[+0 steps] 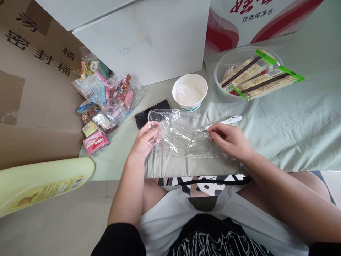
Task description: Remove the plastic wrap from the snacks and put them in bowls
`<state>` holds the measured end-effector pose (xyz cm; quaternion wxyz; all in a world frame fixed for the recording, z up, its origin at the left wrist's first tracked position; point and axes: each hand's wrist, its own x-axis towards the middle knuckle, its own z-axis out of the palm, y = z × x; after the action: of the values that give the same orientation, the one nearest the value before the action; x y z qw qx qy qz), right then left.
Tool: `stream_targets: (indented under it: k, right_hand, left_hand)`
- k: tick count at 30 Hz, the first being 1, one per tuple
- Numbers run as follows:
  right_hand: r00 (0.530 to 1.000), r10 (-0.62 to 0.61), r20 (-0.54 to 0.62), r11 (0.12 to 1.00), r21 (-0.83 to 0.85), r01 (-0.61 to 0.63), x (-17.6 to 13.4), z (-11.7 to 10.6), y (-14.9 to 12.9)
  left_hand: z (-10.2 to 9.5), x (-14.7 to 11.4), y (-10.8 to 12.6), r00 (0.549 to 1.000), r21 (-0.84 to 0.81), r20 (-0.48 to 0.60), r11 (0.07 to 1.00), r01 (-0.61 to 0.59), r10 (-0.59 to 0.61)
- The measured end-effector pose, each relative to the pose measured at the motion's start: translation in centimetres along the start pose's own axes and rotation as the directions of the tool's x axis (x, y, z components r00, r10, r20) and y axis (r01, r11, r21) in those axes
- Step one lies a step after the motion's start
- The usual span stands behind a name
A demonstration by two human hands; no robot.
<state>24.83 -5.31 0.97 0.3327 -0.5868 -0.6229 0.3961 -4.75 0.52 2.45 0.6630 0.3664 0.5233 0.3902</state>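
Clear plastic film [181, 137] sits directly between the two hands, just above or on the cloth-covered tabletop [293, 142] at its near edge; can't tell how much of it touches the cloth. Long axis left-right, crumpled, sagging in the middle. Left hand [145, 139]: thumb and fingers closed on the film's left edge. Right hand [229, 142]: thumb and forefinger pinching its right end, other fingers curled. Film spans the whole gap, so neither hand is nearer.

White utility knife [234, 120] lies just beyond the right hand, well apart from the left. Its axis runs slantwise: handle end far right, narrow tip near left, pointing into the film. Can't tell if tip is over or under the film, or if right fingers touch the knife.

Dark phone [141, 117] is at far left of the film, partly behind film and left fingers. White paper bowl [190, 106] stands upright on the far side. Clear plastic tub [220, 67] with noodle packs [269, 83] is far right; bagged snacks [99, 99] pile up left.
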Motion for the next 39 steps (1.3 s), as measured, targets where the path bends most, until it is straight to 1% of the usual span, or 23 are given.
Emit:
stream_targets:
  k: [9,13,15,16,18,20,21,22,24,26,27,31,34,36,37,39]
  right_hand:
    - [1.0,-0.01,-0.008,1.0,-0.002,0.01,0.0,-0.1,-0.1]
    - [0.998,-0.031,-0.059,1.0,-0.006,0.031,0.1,-0.1,0.0]
    - [0.998,-0.027,-0.06,1.0,0.012,0.028,0.1,0.0,0.2]
    - [0.999,-0.022,-0.038,0.999,0.035,0.023,0.1,0.0,0.3]
    - [0.999,-0.022,0.039,0.995,0.102,0.018,0.0,0.1,0.3]
    - [0.994,-0.037,0.099,0.987,0.158,0.021,-0.2,0.2,0.2]
    - [0.994,-0.035,0.102,0.985,0.17,0.017,-0.2,0.2,0.1]
    - [0.997,-0.015,0.079,0.986,0.166,0.002,-0.3,0.2,0.0]
    - [0.998,0.068,-0.014,0.989,0.133,-0.066,-0.3,0.0,-0.3]
    - [0.984,0.155,-0.083,0.983,0.112,-0.145,-0.2,-0.4,-0.6]
    - [0.979,0.18,-0.093,0.979,0.113,-0.169,-0.1,-0.5,-0.6]
    - [0.978,0.191,-0.085,0.979,0.091,-0.183,0.1,-1.3,-0.3]
    - [0.976,0.177,-0.127,0.984,0.029,-0.174,0.2,-1.7,0.1]
    - [0.974,0.179,-0.141,0.984,0.016,-0.178,0.2,-1.9,0.3]
    - [0.974,0.186,-0.129,0.982,0.017,-0.186,0.2,-2.0,0.4]
    - [0.978,0.198,-0.069,0.98,0.017,-0.197,0.1,-2.0,0.4]
  left_hand:
    - [-0.2,0.0,-0.2,1.0,0.027,-0.002,1.0,0.007,-0.007]
    - [-0.2,0.0,-0.1,1.0,-0.012,0.019,1.0,-0.017,0.017]
    - [-0.1,-0.2,0.0,0.997,-0.046,0.076,0.999,-0.025,0.028]
    - [-0.1,-0.3,0.0,0.992,-0.055,0.122,0.998,-0.016,0.023]
    - [-0.1,-0.6,0.0,0.975,-0.04,0.224,0.999,0.028,-0.018]
    - [-0.1,-0.8,0.2,0.96,-0.007,0.274,0.997,0.071,-0.066]
    - [-0.1,-0.8,0.3,0.963,-0.005,0.259,0.997,0.071,-0.068]
    - [-0.1,-0.7,0.4,0.975,-0.017,0.217,0.999,0.05,-0.045]
    - [0.1,-0.6,0.6,0.995,-0.079,0.066,0.995,-0.062,0.068]
    - [0.3,-0.4,0.9,0.981,-0.139,-0.064,0.972,-0.189,0.182]
    - [0.5,-0.3,1.0,0.972,-0.16,-0.093,0.96,-0.229,0.216]
    - [0.6,-0.1,1.2,0.966,-0.207,-0.091,0.944,-0.255,0.241]
    - [-0.1,0.0,1.4,0.947,-0.242,-0.159,0.919,-0.31,0.278]
    - [-0.8,0.1,1.6,0.941,-0.252,-0.185,0.911,-0.326,0.285]
    - [-1.2,0.1,1.7,0.941,-0.253,-0.187,0.912,-0.323,0.281]
    - [-1.7,0.2,1.8,0.944,-0.26,-0.188,0.912,-0.316,0.273]
